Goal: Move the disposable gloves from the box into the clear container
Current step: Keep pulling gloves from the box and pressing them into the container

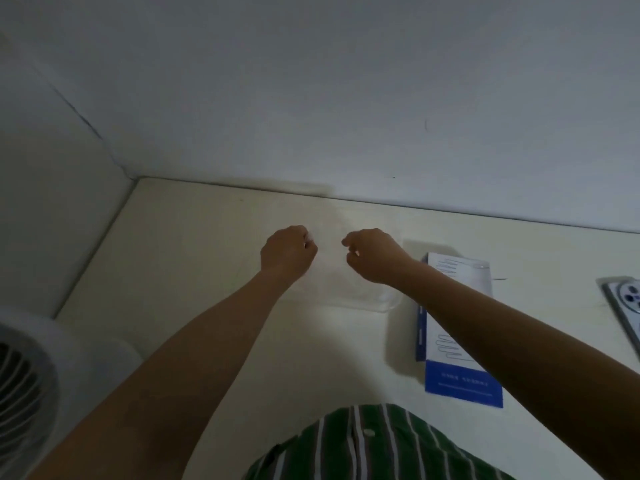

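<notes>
The glove (310,239) is a thin, nearly see-through film stretched between my two hands at the middle of the frame. It shows best as a whitish bit at my left fingertips, and the rest of it is too faint to trace with any certainty. My left hand (287,252) is curled into a loose fist and pinches that whitish edge between thumb and fingers. My right hand (372,254), just to the right of it with a gap between the two, has its fingers curled in and pinched together on the other side of the film. Right below and slightly right of my hands lies the clear container (388,304), flat on the table (207,254); only its rounded lower right corner and a faint rim can be made out. Just beside it, further right and partly hidden behind my right forearm, lies the box (457,344), white with glove outlines printed on it and a blue band at its near end. At the far right edge of the frame a phone (627,303) lies on the table, camera side up. A white fan (24,375) sits at the lower left, my green striped shirt (381,445) fills the bottom centre, and a plain wall (346,98) takes up the upper half.
</notes>
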`<state>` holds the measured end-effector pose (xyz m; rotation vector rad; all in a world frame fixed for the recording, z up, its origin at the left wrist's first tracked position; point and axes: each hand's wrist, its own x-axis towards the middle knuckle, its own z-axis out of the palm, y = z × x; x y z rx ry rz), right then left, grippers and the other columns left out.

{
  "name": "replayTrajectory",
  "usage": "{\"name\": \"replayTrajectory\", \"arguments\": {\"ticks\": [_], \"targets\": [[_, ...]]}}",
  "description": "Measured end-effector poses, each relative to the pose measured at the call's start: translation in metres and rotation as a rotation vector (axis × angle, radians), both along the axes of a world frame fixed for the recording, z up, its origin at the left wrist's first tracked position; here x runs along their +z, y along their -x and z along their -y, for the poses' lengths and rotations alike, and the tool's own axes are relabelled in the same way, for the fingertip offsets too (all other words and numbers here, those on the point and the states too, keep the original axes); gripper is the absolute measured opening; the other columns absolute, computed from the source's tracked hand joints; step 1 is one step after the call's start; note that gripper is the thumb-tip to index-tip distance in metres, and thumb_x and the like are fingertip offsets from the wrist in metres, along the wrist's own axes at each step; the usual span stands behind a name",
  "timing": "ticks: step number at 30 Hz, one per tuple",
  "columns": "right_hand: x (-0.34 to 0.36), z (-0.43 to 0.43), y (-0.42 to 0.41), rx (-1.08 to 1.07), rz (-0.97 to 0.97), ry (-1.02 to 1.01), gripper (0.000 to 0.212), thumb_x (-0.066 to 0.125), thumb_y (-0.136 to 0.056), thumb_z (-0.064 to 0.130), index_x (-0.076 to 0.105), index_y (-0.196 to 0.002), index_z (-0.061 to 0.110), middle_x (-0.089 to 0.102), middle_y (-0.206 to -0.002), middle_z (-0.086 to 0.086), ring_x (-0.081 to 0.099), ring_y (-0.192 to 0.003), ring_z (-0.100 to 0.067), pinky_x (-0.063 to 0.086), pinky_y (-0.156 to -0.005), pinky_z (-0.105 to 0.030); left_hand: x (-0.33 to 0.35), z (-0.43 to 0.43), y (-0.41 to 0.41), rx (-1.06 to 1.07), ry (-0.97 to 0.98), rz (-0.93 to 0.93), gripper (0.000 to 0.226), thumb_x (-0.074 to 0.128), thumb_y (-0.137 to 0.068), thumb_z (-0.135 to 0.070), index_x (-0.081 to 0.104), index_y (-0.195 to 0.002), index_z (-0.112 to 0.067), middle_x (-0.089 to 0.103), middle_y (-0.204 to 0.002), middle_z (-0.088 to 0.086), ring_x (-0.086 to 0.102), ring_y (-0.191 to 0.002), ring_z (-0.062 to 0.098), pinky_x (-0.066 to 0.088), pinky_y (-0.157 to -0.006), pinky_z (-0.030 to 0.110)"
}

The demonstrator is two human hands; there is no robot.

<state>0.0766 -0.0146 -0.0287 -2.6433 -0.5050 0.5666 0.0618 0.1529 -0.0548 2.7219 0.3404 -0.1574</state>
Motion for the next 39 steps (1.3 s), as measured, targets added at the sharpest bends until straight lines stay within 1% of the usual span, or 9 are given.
{"name": "replayTrajectory", "arguments": {"ticks": [6, 11, 13, 16, 18, 24, 27, 34, 39], "targets": [[-0.024, -0.011, -0.011, 0.014, -0.118, 0.193, 0.044, 0.054, -0.093, 0.025, 0.051, -0.132, 0.005, 0.056, -0.131, -0.013, 0.053, -0.118, -0.028, 0.044, -0.1, -0.034, 0.001, -0.007, -0.002, -0.11, -0.115, -0.065, 0.04, 0.058, -0.083, -0.012, 0.048, -0.122, -0.008, 0.055, -0.112, 0.015, 0.057, -0.099, 0.033, 0.042, -0.073, 0.034], [-0.035, -0.02, -0.012, 0.061, -0.151, 0.239, 0.049, 0.056, -0.093, 0.029, 0.046, -0.135, 0.005, 0.052, -0.131, -0.015, 0.054, -0.117, -0.03, 0.045, -0.098, -0.035, 0.007, 0.004, -0.008, -0.489, -0.426, 0.509, 0.038, 0.057, -0.063, 0.01, 0.061, -0.095, -0.01, 0.056, -0.09, 0.009, 0.054, -0.076, 0.026, 0.042, -0.061, 0.034], [-0.037, -0.021, -0.012, 0.073, -0.163, 0.247, 0.048, 0.057, -0.093, 0.028, 0.047, -0.134, 0.006, 0.053, -0.128, -0.014, 0.054, -0.114, -0.029, 0.045, -0.094, -0.033, 0.007, 0.012, -0.007, -0.619, -0.353, 0.336, 0.032, 0.061, -0.068, 0.01, 0.061, -0.093, -0.011, 0.057, -0.09, 0.009, 0.058, -0.073, 0.026, 0.043, -0.057, 0.033], [-0.036, -0.018, -0.012, 0.086, -0.177, 0.259, 0.049, 0.059, -0.092, 0.028, 0.048, -0.135, 0.006, 0.053, -0.131, -0.014, 0.052, -0.119, -0.028, 0.042, -0.098, -0.032, -0.003, 0.015, -0.007, -0.49, -0.253, -0.173, 0.031, 0.061, -0.085, -0.004, 0.058, -0.115, -0.011, 0.051, -0.116, 0.012, 0.06, -0.098, 0.031, 0.046, -0.076, 0.034], [-0.032, -0.014, -0.013, 0.069, -0.138, 0.247, 0.047, 0.059, -0.092, 0.027, 0.05, -0.134, 0.008, 0.05, -0.133, -0.013, 0.051, -0.12, -0.029, 0.043, -0.1, -0.034, -0.011, 0.009, -0.005, -0.433, -0.218, -0.305, 0.042, 0.065, -0.087, -0.016, 0.052, -0.126, -0.012, 0.046, -0.125, 0.014, 0.056, -0.108, 0.033, 0.045, -0.086, 0.035], [-0.001, -0.026, -0.014, 0.009, 0.305, -0.114, 0.017, 0.06, -0.088, 0.02, 0.068, -0.103, 0.019, 0.056, -0.105, 0.002, 0.059, -0.08, -0.016, 0.045, -0.068, -0.028, -0.03, 0.0, -0.003, -0.418, -0.208, -0.411, 0.071, 0.065, -0.083, -0.018, 0.028, -0.143, -0.019, 0.03, -0.136, 0.015, 0.048, -0.118, 0.03, 0.047, -0.089, 0.035], [0.001, -0.039, -0.011, 0.068, 0.248, -0.259, 0.012, 0.059, -0.084, 0.014, 0.07, -0.09, 0.016, 0.063, -0.091, 0.002, 0.056, -0.072, -0.014, 0.045, -0.065, -0.028, -0.036, 0.0, -0.004, -0.388, -0.193, -0.395, 0.071, 0.066, -0.082, -0.017, 0.029, -0.143, -0.011, 0.027, -0.138, 0.014, 0.043, -0.122, 0.028, 0.047, -0.096, 0.035], [-0.043, -0.022, -0.016, 0.175, -0.237, 0.25, 0.034, 0.053, -0.093, 0.019, 0.052, -0.125, 0.01, 0.06, -0.123, -0.011, 0.056, -0.113, -0.027, 0.042, -0.089, -0.03, -0.043, -0.008, -0.006, -0.417, -0.18, -0.398, 0.076, 0.072, -0.077, -0.013, 0.029, -0.139, -0.02, 0.023, -0.135, 0.018, 0.037, -0.122, 0.037, 0.048, -0.094, 0.042], [-0.047, -0.019, -0.013, 0.192, -0.285, 0.339, 0.065, 0.059, -0.092, 0.023, 0.026, -0.145, 0.004, 0.052, -0.131, -0.018, 0.052, -0.119, -0.031, 0.042, -0.091, -0.031, -0.045, -0.007, -0.009, -0.409, -0.193, -0.431, 0.084, 0.073, -0.075, -0.009, 0.023, -0.142, -0.02, 0.02, -0.137, 0.018, 0.033, -0.124, 0.036, 0.048, -0.092, 0.044]]}}
